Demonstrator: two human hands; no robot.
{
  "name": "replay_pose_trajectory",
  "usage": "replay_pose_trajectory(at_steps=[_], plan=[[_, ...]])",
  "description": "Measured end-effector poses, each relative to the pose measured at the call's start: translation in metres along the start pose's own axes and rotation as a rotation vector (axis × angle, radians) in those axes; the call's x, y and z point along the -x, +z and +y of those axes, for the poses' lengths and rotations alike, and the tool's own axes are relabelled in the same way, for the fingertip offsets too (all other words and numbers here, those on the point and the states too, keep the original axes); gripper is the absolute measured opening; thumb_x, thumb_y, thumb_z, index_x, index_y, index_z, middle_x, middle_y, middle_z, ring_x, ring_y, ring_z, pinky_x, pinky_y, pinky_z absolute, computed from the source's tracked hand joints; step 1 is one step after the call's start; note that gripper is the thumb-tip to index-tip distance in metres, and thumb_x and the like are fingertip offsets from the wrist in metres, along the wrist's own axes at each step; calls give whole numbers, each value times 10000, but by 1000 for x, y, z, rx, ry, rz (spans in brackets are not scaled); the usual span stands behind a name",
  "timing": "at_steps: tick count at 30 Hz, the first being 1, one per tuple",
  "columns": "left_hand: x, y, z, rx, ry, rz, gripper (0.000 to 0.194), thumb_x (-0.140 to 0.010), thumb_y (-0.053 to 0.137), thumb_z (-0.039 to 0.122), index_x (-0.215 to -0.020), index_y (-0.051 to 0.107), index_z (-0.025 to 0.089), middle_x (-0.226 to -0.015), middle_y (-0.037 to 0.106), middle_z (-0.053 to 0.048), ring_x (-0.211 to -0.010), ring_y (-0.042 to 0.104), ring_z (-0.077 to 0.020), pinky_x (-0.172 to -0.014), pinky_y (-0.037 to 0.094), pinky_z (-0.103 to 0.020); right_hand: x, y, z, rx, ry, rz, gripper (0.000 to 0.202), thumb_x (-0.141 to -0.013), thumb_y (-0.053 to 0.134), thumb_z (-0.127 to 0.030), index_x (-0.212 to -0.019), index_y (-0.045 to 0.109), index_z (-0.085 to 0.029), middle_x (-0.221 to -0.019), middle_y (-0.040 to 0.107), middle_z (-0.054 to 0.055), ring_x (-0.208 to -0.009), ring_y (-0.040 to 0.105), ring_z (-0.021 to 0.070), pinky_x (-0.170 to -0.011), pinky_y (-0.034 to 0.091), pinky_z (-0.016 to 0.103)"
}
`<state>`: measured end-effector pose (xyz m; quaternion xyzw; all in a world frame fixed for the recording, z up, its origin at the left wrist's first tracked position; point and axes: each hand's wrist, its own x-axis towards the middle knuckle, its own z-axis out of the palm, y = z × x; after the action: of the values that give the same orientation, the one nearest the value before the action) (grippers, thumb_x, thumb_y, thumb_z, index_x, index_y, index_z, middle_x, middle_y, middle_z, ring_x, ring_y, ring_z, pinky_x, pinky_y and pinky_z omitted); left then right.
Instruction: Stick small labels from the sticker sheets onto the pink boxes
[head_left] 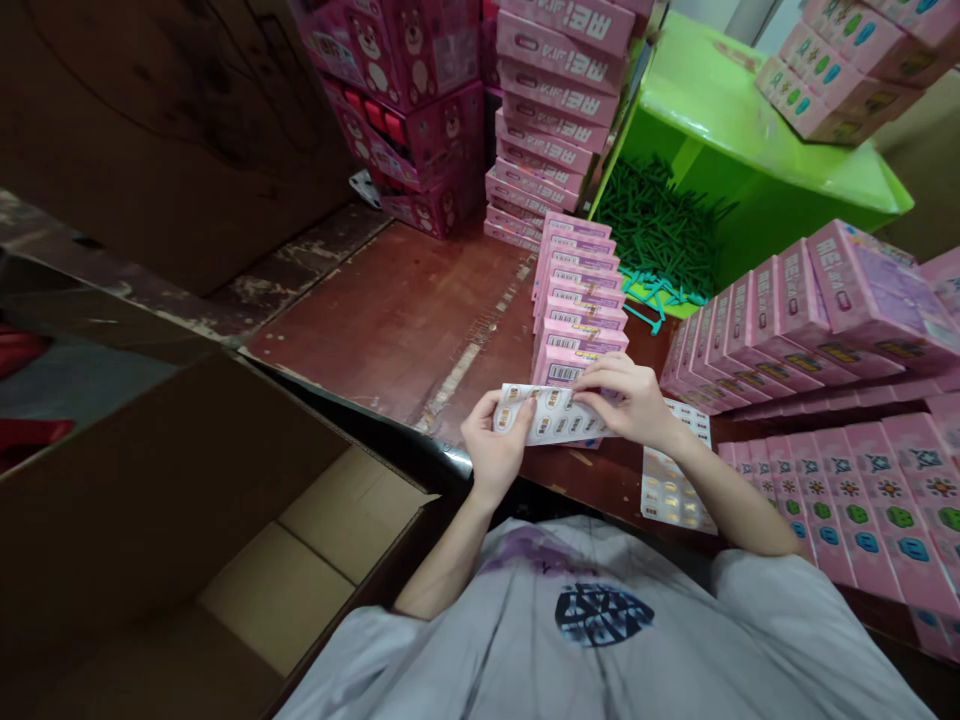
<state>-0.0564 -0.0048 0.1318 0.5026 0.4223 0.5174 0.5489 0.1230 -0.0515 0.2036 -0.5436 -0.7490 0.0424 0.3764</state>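
A white sticker sheet [553,426] with rows of small oval gold-and-dark labels is held up in front of my body. My left hand [495,445] grips its left end, thumb lying across the front. At the sheet's upper right, the thumb and fingers of my right hand [628,398] are pinched together on it; whether a single label is between the fingertips is too small to tell. Just beyond the sheet stands a row of pink boxes [577,300] with barcodes, the nearest partly hidden by my hands. Another sticker sheet [675,495] lies on the table beneath my right forearm.
Pink boxes [780,310] fill the right side, with more pink boxes [847,490] nearer me. Behind is a bright green box [780,180] with many dark green sticks [660,215]. Tall stacks of pink boxes [559,90] rise at the back. An open cardboard box [112,540] stands at left.
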Motion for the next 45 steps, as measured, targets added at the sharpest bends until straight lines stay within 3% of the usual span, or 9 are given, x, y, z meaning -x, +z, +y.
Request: replay_pose_trajectory(at_steps=[10, 16, 24, 27, 30, 33, 35, 40, 45], plan=[[2, 3, 1, 17, -12, 8, 226, -724, 743, 361, -795, 679, 156, -735, 692, -16, -638, 630, -131, -587, 500, -209, 5, 5, 6, -66, -47, 122, 121, -847, 652, -172, -773, 734, -220, -755, 741, 14, -740, 689, 156, -779, 512, 346], [2, 2, 6, -59, 27, 25, 192, -711, 731, 330, -772, 675, 157, -707, 682, -9, -623, 620, -128, -568, 486, -203, 6, 4, 8, -28, -89, 110, 160, -859, 620, -188, -754, 728, -240, -748, 731, 0, -695, 678, 138, -783, 472, 362], [4, 4, 3, -4, -34, 29, 220, -715, 744, 344, -795, 673, 152, -728, 696, -19, -621, 631, -129, -571, 501, -204, 9, 2, 9, 36, -219, 84, 157, -890, 599, -192, -799, 721, -233, -788, 731, 14, -728, 669, 137, -807, 453, 367], [3, 1, 4, -5, -25, 14, 219, -703, 749, 349, -773, 663, 160, -715, 691, -14, -615, 631, -132, -562, 501, -207, 9, 3, 5, -46, -71, 88, 67, -873, 644, -228, -849, 702, -206, -814, 725, 28, -737, 668, 142, -770, 488, 329], [1, -6, 11, -41, -9, -108, 201, -667, 768, 320, -748, 668, 166, -676, 679, -2, -583, 619, -130, -535, 490, -204, 9, 1, 0, -125, 152, -31, 159, -805, 738, -305, -883, 694, -173, -768, 704, 24, -642, 629, 121, -642, 503, 258], [-3, -13, 20, -107, 10, -282, 220, -633, 795, 290, -802, 722, 168, -735, 718, -26, -621, 645, -148, -561, 511, -219, 8, -1, -6, -198, 217, -141, 148, -795, 747, -277, -877, 705, -161, -715, 690, 10, -602, 608, 103, -592, 496, 220], [-4, -15, 24, -130, 4, -311, 193, -663, 778, 305, -795, 751, 167, -742, 734, -45, -624, 654, -157, -566, 521, -230, 8, -1, -8, -210, 230, -151, 137, -794, 744, -247, -896, 712, -161, -762, 710, 19, -640, 628, 106, -628, 513, 220], [-2, -10, 24, -128, -55, -210, 175, -674, 756, 331, -675, 736, 156, -631, 707, -36, -550, 621, -146, -514, 501, -227, 13, 2, -11, -201, 163, -147, 24, -827, 698, -177, -814, 717, -178, -764, 725, 6, -716, 656, 118, -737, 526, 253], [-3, -10, 14, -98, -105, -146, 208, -675, 766, 346, -718, 735, 145, -657, 712, -36, -563, 620, -138, -532, 494, -223, 9, -2, -13, -158, 16, -60, 131, -864, 655, -184, -749, 711, -210, -864, 739, 15, -836, 665, 155, -883, 485, 363]])
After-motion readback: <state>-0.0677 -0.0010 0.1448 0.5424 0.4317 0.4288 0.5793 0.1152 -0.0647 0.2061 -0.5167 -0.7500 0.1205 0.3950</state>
